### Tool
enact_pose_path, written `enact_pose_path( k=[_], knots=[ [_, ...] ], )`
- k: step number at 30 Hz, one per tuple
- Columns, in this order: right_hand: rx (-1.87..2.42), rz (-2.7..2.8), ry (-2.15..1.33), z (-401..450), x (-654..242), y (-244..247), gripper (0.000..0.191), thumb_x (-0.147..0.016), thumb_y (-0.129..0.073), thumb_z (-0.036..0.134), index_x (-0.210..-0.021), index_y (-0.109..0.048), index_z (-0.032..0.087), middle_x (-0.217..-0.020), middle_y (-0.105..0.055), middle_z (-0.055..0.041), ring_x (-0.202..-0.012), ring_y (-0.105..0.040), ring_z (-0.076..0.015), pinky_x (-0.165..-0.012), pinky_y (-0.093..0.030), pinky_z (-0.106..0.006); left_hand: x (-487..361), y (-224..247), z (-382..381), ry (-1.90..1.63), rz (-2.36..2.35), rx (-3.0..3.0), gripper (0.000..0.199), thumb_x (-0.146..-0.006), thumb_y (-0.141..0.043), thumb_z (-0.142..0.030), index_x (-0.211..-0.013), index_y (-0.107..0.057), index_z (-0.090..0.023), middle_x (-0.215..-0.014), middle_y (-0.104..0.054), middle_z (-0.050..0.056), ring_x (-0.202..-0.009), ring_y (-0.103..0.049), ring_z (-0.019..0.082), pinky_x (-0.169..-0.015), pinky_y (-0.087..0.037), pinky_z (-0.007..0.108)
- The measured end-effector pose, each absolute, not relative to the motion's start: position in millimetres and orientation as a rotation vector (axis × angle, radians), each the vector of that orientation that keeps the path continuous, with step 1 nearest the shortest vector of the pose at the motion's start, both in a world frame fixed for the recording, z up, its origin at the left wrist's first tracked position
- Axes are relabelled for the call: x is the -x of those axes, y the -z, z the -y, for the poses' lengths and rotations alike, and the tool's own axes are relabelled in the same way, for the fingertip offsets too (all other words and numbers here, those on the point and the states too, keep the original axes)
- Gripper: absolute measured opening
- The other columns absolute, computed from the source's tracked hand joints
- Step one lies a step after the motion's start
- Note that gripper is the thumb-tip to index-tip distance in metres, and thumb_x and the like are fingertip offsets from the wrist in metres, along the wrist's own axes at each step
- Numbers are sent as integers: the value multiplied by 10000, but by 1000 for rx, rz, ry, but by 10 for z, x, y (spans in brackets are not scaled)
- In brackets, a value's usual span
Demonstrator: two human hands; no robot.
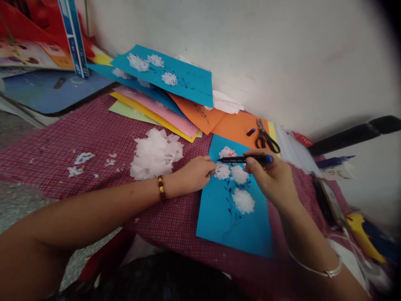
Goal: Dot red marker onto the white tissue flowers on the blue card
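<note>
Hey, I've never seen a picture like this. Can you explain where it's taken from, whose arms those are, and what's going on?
There's no machine here, just a person's two bare hands. The one picture comes from a camera on that person's head, looking forward and down, so their arms reach in from below.

The right hand holds a dark pen above a blue sheet that bears white paper flowers. The left hand is curled at the sheet's left edge.

Around them, a checked cloth carries a pile of white paper pieces, stacked coloured sheets and scissors on an orange sheet.
</note>
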State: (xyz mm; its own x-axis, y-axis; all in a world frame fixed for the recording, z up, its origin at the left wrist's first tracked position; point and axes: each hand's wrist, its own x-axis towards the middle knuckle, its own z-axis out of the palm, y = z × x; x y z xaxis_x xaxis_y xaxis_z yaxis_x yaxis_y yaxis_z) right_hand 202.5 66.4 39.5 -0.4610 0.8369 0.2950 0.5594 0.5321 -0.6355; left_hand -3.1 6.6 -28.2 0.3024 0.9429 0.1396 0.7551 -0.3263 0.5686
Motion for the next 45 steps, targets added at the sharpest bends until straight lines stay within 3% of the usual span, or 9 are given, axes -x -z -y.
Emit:
enact_pose_path(
  k=[15,22,29,45],
  knots=[
    [1104,2252,-657,-676,-1970,-484,210,-875,-619,367,-937,-694,182,-664,-654,-12,-552,-595,-131,-507,-442,-268,27,284,-66,-655,-1524,-2174,197,-799,-468,-17,-780,-611,-151,-854,-582,66,-819,-533,189,-739,-412,315],
    [1063,2158,-623,-600,-2041,-543,171,-899,-617,337,-968,-690,200,-670,-662,-4,-613,-642,-144,-588,-481,-288,30,283,-63,-651,-1526,-2176,182,-803,-475,-20,-765,-591,-155,-838,-565,56,-782,-512,176,-717,-398,312],
    [1116,2177,-644,-621,-2052,-427,175,-883,-630,344,-954,-694,198,-695,-668,-10,-610,-637,-145,-553,-467,-279,24,278,-62,-646,-1526,-2161,181,-810,-482,-12,-753,-572,-157,-834,-553,54,-788,-501,173,-727,-382,315],
    [1202,1828,-639,-519,-2347,-335,145,-879,-652,328,-935,-703,204,-622,-618,7,-571,-592,-143,-557,-467,-289,42,248,-49,-701,-1499,-2130,201,-753,-460,9,-688,-523,-171,-756,-517,25,-708,-476,157,-661,-356,302]
  ],
)
